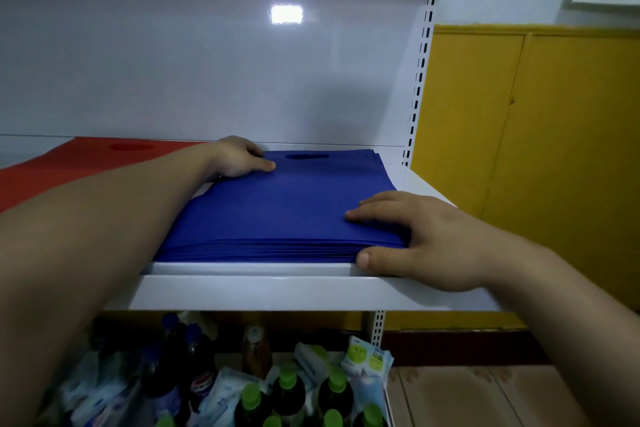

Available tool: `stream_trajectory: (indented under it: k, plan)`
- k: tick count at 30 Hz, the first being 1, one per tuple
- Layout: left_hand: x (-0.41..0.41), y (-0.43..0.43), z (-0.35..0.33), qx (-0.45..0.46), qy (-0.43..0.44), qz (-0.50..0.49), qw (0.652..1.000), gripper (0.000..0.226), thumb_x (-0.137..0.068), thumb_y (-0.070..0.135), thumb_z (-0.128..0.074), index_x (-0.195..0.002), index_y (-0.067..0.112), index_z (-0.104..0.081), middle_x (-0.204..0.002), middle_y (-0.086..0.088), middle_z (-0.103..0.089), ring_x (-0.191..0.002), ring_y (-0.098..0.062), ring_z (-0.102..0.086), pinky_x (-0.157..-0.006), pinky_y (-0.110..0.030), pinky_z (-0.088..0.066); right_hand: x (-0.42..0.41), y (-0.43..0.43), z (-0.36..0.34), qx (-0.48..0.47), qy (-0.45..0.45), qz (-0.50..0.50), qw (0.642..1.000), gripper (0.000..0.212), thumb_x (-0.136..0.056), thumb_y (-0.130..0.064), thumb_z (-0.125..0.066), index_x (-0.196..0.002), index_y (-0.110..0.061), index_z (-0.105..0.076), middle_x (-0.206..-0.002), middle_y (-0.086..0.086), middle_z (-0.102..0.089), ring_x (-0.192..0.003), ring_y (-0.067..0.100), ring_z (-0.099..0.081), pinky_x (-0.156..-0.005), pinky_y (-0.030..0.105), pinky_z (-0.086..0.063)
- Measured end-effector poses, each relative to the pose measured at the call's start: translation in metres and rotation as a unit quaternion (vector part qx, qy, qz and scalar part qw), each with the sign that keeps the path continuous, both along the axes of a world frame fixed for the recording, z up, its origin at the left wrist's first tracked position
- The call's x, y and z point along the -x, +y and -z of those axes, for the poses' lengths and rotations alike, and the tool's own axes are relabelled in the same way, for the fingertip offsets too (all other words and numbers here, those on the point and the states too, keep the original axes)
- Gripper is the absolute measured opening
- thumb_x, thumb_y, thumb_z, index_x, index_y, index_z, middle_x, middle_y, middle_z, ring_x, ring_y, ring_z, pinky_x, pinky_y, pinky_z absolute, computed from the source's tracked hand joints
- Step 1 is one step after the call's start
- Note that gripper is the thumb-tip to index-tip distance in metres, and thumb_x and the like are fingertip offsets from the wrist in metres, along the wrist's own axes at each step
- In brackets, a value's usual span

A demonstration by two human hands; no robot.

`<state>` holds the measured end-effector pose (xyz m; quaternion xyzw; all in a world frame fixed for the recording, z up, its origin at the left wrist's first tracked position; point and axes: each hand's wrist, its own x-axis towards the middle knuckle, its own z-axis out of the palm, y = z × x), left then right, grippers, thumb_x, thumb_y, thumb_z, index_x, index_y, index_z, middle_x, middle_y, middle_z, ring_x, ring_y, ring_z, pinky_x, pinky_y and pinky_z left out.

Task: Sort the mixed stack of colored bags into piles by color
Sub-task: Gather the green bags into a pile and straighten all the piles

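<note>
White shelf (277, 291) w/ blue bag pile (287, 211) at right, red bag pile (69, 163) beside it at left.

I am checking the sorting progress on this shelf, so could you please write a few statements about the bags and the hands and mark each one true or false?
1. The blue bags form a stack on the white shelf. True.
2. The red bags lie to the right of the blue stack. False: they lie to its left.
3. The right hand rests on the stack's near right corner, thumb at its front edge. True.
4. The left hand is lifted clear above the bags. False: it touches the blue stack's far left corner.
5. Green-capped bottles stand on a lower shelf. True.
6. The cabinet on the right is green. False: it is yellow.
</note>
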<state>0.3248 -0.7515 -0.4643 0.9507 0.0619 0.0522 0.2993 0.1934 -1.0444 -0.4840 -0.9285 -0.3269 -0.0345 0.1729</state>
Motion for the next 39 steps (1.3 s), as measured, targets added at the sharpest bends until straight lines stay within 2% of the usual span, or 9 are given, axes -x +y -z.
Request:
stream_trajectory:
  k: [6,11,15,18,22,27,33,36,39]
  plan:
    - [0.0,0.003,0.003,0.097,-0.036,-0.005,0.995,0.054,-0.086,0.019,-0.068,-0.136,0.02,-0.048,-0.131,-0.006,-0.051,-0.1,-0.02,-0.054,-0.082,-0.029,-0.045,0.001,-0.001,0.003,0.009,-0.022,-0.008,1.0,0.073,-0.074,-0.074,-0.038,-0.14,-0.044,-0.039,-0.137,-0.028,-0.035,-0.126,-0.007,-0.031,-0.108,0.016,-0.023]
    - [0.002,0.002,0.0,0.177,-0.051,-0.022,0.983,0.05,-0.087,0.018,-0.067,-0.134,0.017,-0.049,-0.119,0.0,-0.051,-0.096,-0.019,-0.055,-0.081,-0.03,-0.046,0.003,-0.003,0.002,0.023,-0.007,-0.006,1.0,0.082,-0.064,-0.077,-0.028,-0.141,-0.049,-0.034,-0.143,-0.027,-0.029,-0.129,-0.008,-0.024,-0.106,0.014,-0.018]
    - [0.001,0.002,0.004,0.126,-0.039,-0.017,0.991,0.054,-0.086,0.029,-0.068,-0.136,0.018,-0.049,-0.127,-0.002,-0.051,-0.102,-0.02,-0.054,-0.085,-0.03,-0.045,0.004,-0.003,0.003,0.038,-0.011,-0.001,0.999,0.086,-0.06,-0.079,-0.026,-0.141,-0.052,-0.029,-0.145,-0.027,-0.024,-0.132,-0.007,-0.018,-0.104,0.012,-0.014]
    - [0.001,0.004,0.003,0.09,-0.05,-0.013,0.995,0.054,-0.087,0.019,-0.067,-0.137,0.02,-0.048,-0.141,-0.005,-0.044,-0.113,-0.021,-0.049,-0.088,-0.029,-0.041,0.004,-0.004,0.004,0.032,-0.015,-0.006,0.999,0.075,-0.07,-0.076,-0.033,-0.141,-0.05,-0.032,-0.142,-0.029,-0.026,-0.129,-0.009,-0.022,-0.103,0.011,-0.017]
    - [0.001,0.005,0.003,0.078,-0.051,0.001,0.996,0.053,-0.091,0.006,-0.057,-0.139,0.025,-0.046,-0.143,-0.004,-0.041,-0.107,-0.016,-0.045,-0.086,-0.028,-0.041,0.004,-0.004,0.005,0.057,-0.024,-0.01,0.998,0.058,-0.087,-0.062,-0.04,-0.142,-0.048,-0.029,-0.143,-0.028,-0.025,-0.13,-0.008,-0.021,-0.106,0.013,-0.018]
    - [0.001,-0.001,0.004,0.034,-0.028,0.018,0.999,0.05,-0.093,0.034,-0.057,-0.14,0.027,-0.043,-0.148,0.0,-0.037,-0.127,-0.019,-0.042,-0.094,-0.025,-0.034,0.005,-0.004,0.005,0.072,-0.023,-0.015,0.997,0.072,-0.076,-0.075,-0.027,-0.144,-0.05,-0.022,-0.149,-0.027,-0.017,-0.136,-0.007,-0.012,-0.112,0.017,-0.014]
    - [0.008,-0.006,-0.001,-0.028,0.016,0.035,0.999,0.054,-0.092,0.036,-0.058,-0.142,0.026,-0.041,-0.146,-0.001,-0.039,-0.129,-0.021,-0.041,-0.097,-0.028,-0.035,0.0,-0.004,0.008,0.072,-0.022,-0.019,0.997,0.066,-0.083,-0.07,-0.032,-0.145,-0.049,-0.021,-0.15,-0.024,-0.018,-0.138,-0.004,-0.012,-0.114,0.02,-0.015]
    - [0.017,-0.008,-0.01,-0.076,0.027,0.023,0.996,0.062,-0.09,0.042,-0.057,-0.145,0.021,-0.037,-0.149,-0.003,-0.035,-0.134,-0.022,-0.036,-0.106,-0.03,-0.03,0.002,-0.003,0.003,0.053,0.015,-0.032,0.998,0.078,-0.071,-0.076,-0.034,-0.143,-0.048,-0.027,-0.146,-0.025,-0.024,-0.135,-0.004,-0.018,-0.109,0.016,-0.015]
    - [0.03,-0.008,-0.026,-0.113,0.059,0.017,0.992,0.065,-0.092,0.046,-0.053,-0.147,0.018,-0.033,-0.152,-0.005,-0.032,-0.137,-0.024,-0.032,-0.111,-0.035,-0.025,0.001,-0.008,-0.017,-0.008,0.128,-0.04,0.991,0.086,-0.06,-0.082,-0.036,-0.138,-0.045,-0.04,-0.136,-0.03,-0.036,-0.13,-0.008,-0.029,-0.105,0.014,-0.02]
